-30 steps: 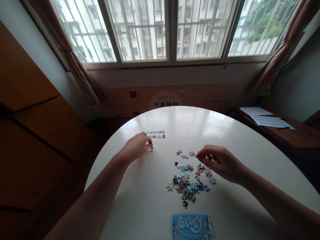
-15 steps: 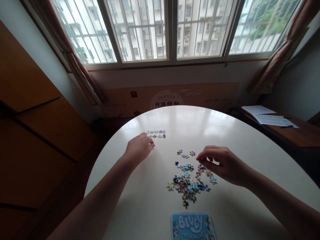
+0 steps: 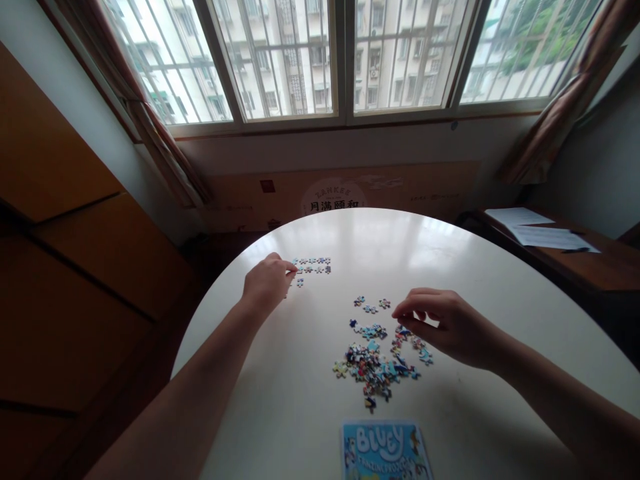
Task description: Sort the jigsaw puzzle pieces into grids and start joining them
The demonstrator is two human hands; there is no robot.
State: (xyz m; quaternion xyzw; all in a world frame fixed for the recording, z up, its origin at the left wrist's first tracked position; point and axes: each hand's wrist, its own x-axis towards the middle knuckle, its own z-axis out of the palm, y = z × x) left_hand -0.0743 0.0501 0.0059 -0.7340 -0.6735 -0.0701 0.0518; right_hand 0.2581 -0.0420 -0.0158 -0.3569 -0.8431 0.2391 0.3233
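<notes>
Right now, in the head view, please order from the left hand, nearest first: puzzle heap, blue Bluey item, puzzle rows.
1. Puzzle rows: just right of the left hand.
2. Puzzle heap: right and nearer the viewer.
3. Blue Bluey item: below the heap, at the picture's bottom.

Left hand [image 3: 266,283] beside 2 puzzle rows [image 3: 309,270]

1. From where I stand, the one camera rides on the person's head, above and behind the left fingers [image 3: 291,269] and the right fingers [image 3: 407,308].
2. It looks forward and down, taking in the counter [image 3: 280,393] beneath the fingers and the barred window [image 3: 285,60] beyond them.
3. It's close enough that both forearms [image 3: 205,377] loom large, yet wide enough to catch papers [image 3: 547,237] off right of the fingers.
</notes>
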